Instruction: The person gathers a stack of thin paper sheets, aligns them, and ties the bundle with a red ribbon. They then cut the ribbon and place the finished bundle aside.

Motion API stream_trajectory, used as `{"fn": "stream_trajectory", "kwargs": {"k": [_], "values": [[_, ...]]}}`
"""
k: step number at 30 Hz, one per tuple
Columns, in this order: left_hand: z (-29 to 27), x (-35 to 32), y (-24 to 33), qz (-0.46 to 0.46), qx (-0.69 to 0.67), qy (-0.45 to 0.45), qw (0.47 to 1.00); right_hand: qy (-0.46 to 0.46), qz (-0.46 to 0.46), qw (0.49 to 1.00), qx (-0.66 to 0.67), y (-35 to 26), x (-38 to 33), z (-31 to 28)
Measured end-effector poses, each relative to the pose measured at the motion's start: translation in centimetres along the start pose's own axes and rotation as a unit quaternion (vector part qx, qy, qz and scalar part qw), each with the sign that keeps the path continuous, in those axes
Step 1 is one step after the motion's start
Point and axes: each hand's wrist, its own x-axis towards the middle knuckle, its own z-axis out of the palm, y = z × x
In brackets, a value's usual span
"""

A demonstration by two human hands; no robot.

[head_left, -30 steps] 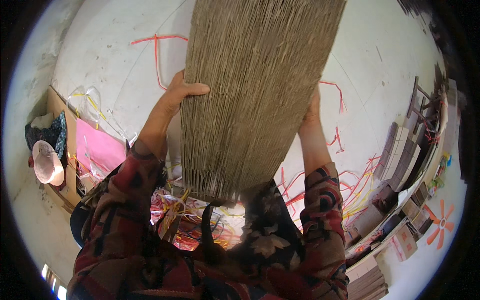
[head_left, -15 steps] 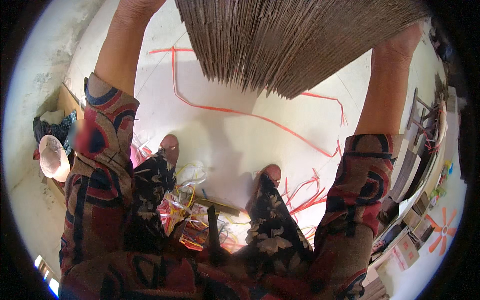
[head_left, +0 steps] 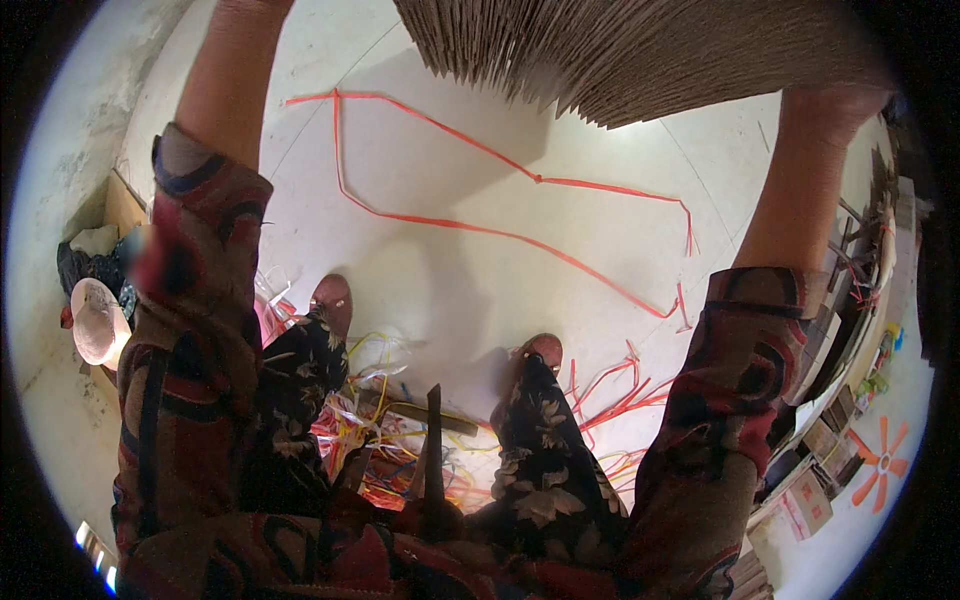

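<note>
A thick stack of brown corrugated cardboard sheets [head_left: 640, 50], its lower edges fanned and jagged, hangs above the floor at the top of the view. Against its right end is my right hand [head_left: 835, 100], closed on it, with the fingers hidden behind the sheets. Only the base of my left hand [head_left: 255, 5] shows at the upper edge, left of the stack; its fingers are out of view. Below the stack, a thin red plastic strap [head_left: 430, 218] lies on the pale floor in a long open loop, knotted at places.
Around my feet [head_left: 332, 300] lies a tangle of coloured plastic straps [head_left: 350, 420], with more red strips [head_left: 620, 395] to the right. A pale pink hat-like thing [head_left: 98, 320] sits at the left wall. On the right are stacked boards, a carton [head_left: 805, 503] and an orange fan-shaped thing [head_left: 880, 463].
The cardboard stack has moved farther away and to the right, uncovering the strap's far strand. My right hand has shifted right; my left hand has gone slightly up and left.
</note>
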Motion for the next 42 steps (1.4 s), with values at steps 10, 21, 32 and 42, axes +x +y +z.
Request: {"fn": "stream_trajectory", "kwargs": {"k": [10, 21, 32, 42], "values": [[-3.0, -4.4, -5.5, -0.145, 0.014, -0.02, 0.989, 0.157, 0.097, 0.97, -0.158, 4.5, -9.7, -4.5], [1.3, -3.3, -3.5, -0.045, 0.001, 0.041, 0.998, 0.096, 0.023, 0.945, -0.31, 3.2, -8.3, -0.1], [1.3, -5.3, -3.1, -0.124, 0.022, 0.053, 0.991, 0.296, 0.147, 0.944, 0.009, 2.2, -12.3, 2.8], [1.5, -3.7, -1.8, -0.08, 0.02, 0.038, 0.996, 0.056, -0.111, 0.867, -0.482, 1.7, -9.5, 1.4]]}}
